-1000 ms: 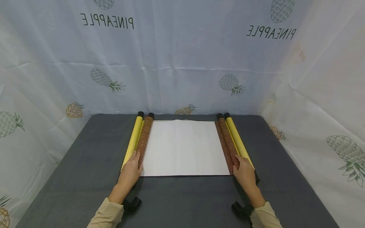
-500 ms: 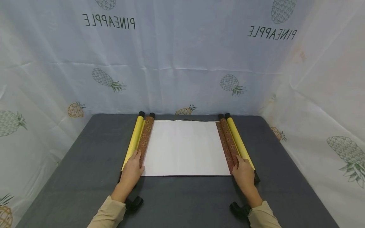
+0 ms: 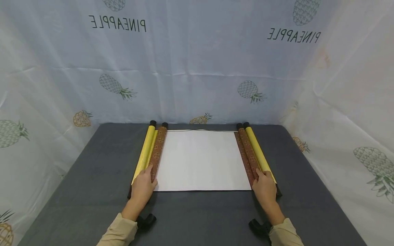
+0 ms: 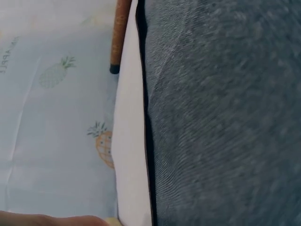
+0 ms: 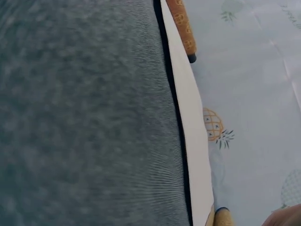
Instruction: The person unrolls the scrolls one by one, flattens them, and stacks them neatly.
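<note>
A scroll lies across the dark table, its white sheet (image 3: 200, 160) spread between two brown patterned rolls. My left hand (image 3: 141, 188) grips the near end of the left brown roll (image 3: 158, 145), thumb on the inner side. At the right brown roll (image 3: 247, 147), my right hand (image 3: 265, 188) holds the near end in the same way. A yellow roll (image 3: 143, 155) lies just outside the left brown one. Another yellow roll (image 3: 258, 150) lies outside the right brown one. Both wrist views show the white sheet's edge slightly wavy; parts of the fingers are hidden.
The dark grey table (image 3: 197, 218) extends in front and to both sides. A white pineapple-print curtain (image 3: 197, 61) hangs close behind the scroll and along the sides. Black wrist mounts (image 3: 146, 221) sit under both sleeves.
Both hands stay on the near ends of the rolls. They and the scroll show only a very slight shift in the head view, which itself has moved a little.
</note>
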Demonstrator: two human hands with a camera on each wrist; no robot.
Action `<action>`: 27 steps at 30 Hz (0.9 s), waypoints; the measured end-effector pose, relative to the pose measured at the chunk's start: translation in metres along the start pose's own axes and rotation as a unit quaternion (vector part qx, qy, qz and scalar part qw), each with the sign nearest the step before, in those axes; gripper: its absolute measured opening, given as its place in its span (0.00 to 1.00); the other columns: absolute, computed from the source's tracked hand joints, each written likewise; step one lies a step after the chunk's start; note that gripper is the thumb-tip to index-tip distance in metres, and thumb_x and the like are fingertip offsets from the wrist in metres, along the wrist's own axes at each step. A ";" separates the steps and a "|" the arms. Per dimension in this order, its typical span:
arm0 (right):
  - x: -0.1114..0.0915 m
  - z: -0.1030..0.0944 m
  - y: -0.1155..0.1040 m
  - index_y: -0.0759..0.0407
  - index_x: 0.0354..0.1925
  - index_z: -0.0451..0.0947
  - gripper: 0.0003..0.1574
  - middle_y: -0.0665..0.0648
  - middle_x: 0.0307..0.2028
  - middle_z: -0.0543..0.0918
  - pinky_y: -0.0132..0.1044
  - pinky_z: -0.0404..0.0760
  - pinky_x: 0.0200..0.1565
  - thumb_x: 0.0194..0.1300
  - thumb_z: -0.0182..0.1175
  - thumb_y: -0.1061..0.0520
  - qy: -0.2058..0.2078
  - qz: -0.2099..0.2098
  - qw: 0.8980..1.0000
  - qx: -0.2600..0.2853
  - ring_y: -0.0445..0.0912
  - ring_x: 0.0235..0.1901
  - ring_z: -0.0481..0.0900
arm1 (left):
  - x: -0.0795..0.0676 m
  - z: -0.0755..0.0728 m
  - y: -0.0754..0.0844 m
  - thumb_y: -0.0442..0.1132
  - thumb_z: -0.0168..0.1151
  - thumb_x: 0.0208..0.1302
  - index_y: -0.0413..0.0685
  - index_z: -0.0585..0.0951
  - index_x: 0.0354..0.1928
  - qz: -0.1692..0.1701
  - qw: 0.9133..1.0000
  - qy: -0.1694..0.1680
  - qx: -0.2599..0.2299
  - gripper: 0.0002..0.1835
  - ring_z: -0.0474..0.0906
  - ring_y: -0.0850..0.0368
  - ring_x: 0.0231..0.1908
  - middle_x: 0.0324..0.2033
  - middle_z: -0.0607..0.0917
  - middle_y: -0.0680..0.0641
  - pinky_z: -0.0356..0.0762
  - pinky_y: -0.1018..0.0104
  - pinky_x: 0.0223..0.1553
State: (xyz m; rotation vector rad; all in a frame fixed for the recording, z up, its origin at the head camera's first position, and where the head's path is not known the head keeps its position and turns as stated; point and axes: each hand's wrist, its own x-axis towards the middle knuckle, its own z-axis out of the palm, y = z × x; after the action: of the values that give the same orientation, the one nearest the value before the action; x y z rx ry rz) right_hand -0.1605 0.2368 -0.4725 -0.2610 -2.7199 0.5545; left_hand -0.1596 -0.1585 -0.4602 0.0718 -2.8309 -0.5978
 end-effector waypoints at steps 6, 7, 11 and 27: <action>0.002 -0.003 0.000 0.72 0.53 0.78 0.26 0.77 0.44 0.78 0.61 0.81 0.38 0.53 0.59 0.70 -0.013 0.000 1.000 -0.012 0.69 0.40 0.81 | -0.002 0.001 0.000 0.29 0.67 0.51 0.33 0.74 0.57 0.004 1.000 0.014 0.005 0.28 0.73 0.51 0.19 0.24 0.80 0.37 0.69 0.61 0.19; 0.002 -0.003 0.000 0.73 0.53 0.78 0.26 0.78 0.44 0.78 0.61 0.81 0.38 0.53 0.59 0.70 -0.017 0.001 1.000 -0.014 0.69 0.40 0.81 | -0.003 0.001 0.000 0.29 0.66 0.51 0.33 0.74 0.57 0.004 1.000 0.016 0.000 0.28 0.71 0.52 0.18 0.23 0.80 0.38 0.67 0.63 0.18; 0.002 -0.005 0.000 0.73 0.53 0.77 0.26 0.78 0.45 0.78 0.61 0.81 0.38 0.53 0.60 0.69 -0.024 0.002 1.000 -0.018 0.70 0.41 0.80 | -0.005 0.003 -0.001 0.28 0.63 0.54 0.38 0.74 0.57 0.009 1.000 0.024 -0.009 0.25 0.69 0.53 0.19 0.23 0.78 0.38 0.62 0.65 0.18; 0.001 -0.006 0.001 0.75 0.53 0.76 0.26 0.79 0.45 0.77 0.62 0.80 0.40 0.53 0.60 0.70 -0.022 -0.003 1.000 -0.007 0.71 0.41 0.80 | -0.005 0.004 0.001 0.22 0.64 0.48 0.37 0.82 0.47 0.007 0.999 0.041 -0.035 0.20 0.79 0.33 0.38 0.39 0.80 0.27 0.78 0.43 0.38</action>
State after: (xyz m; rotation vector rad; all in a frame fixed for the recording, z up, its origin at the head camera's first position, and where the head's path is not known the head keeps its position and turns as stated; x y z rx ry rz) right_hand -0.1593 0.2399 -0.4669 -0.2474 -2.7666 0.5447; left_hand -0.1560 -0.1557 -0.4646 0.0636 -2.7263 -0.6732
